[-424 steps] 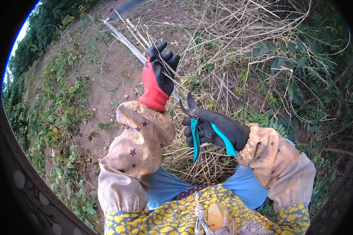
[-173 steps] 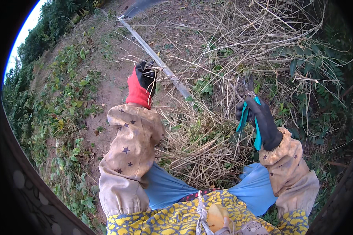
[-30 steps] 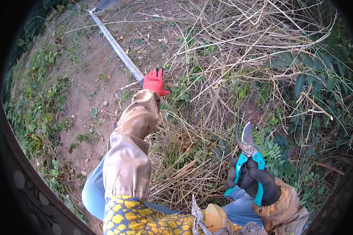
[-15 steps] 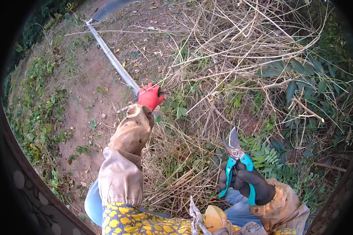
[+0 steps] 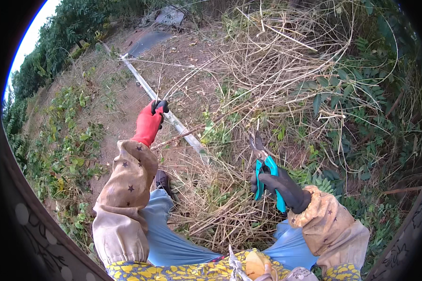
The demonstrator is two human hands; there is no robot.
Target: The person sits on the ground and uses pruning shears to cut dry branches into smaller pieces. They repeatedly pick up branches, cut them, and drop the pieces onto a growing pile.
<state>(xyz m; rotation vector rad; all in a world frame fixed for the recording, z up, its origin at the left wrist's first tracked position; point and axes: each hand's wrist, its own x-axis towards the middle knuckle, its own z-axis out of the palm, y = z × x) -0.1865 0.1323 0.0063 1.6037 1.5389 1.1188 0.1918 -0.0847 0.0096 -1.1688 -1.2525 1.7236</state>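
My left hand point(image 5: 149, 121), in a red glove with black fingertips, is closed around a few thin dry stems point(image 5: 160, 78) that stick up from the fist. It hangs beside a long pale pole point(image 5: 180, 128) lying on the soil. In a black glove, my right hand point(image 5: 282, 186) grips pruning shears point(image 5: 263, 161) with teal handles, their metal blades pointing away from me. The blades are over the dry stalks, and I cannot tell whether they touch any stem. A large tangled heap of dry stalks point(image 5: 286, 61) lies ahead, to the right.
Cut stalks point(image 5: 220, 210) cover the ground between my legs, near my dark shoe point(image 5: 162, 180). Green leafy growth point(image 5: 375, 103) stands on the right, with low plants point(image 5: 70, 150) at the left. A dark flat sheet point(image 5: 147, 43) lies beyond the pole's far end.
My left hand has moved left, and thin stems now stand up from its grip. The shears have moved slightly left and away from me. The view has tilted up, showing more background.
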